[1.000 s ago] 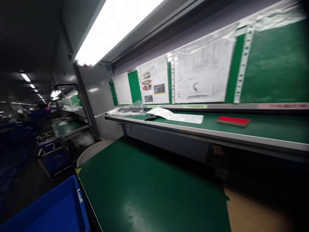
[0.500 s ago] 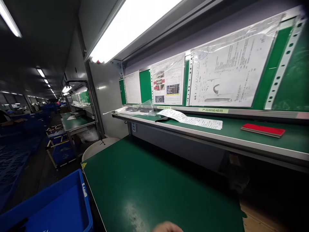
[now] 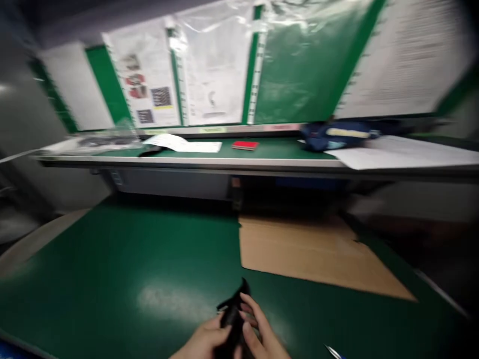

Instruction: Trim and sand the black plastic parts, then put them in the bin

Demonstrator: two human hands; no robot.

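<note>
Black item (image 3: 232, 319), pretty blurry, and that's the big news: half a second ago we only had the edge of one hand poking in at the bottom, and now both of ours are on it. Our left hand (image 3: 204, 341) has its thumb clamped across the near face. Our right hand (image 3: 262, 331) has its fingers bent in and closed against the other side, though we can't tell how hard they're squeezing. So both hands are taken up with this one thing, over the near part of the green tabletop (image 3: 105, 279), with a pointy end sticking up past our fingertips. Can't say whether its lower end touches the table, and it's too smeared to make out what it is.

Our view has also swung right, so the cardboard sheet (image 3: 299, 254) now shows properly, lying beyond our right hand, and a pen (image 3: 334, 352) peeks in at the bottom edge, well apart from our grip. Up on the shelf (image 3: 280, 151), the red block (image 3: 245, 145) sits between some loose paper (image 3: 179, 143) and a dark blue bundle (image 3: 316, 137).
</note>
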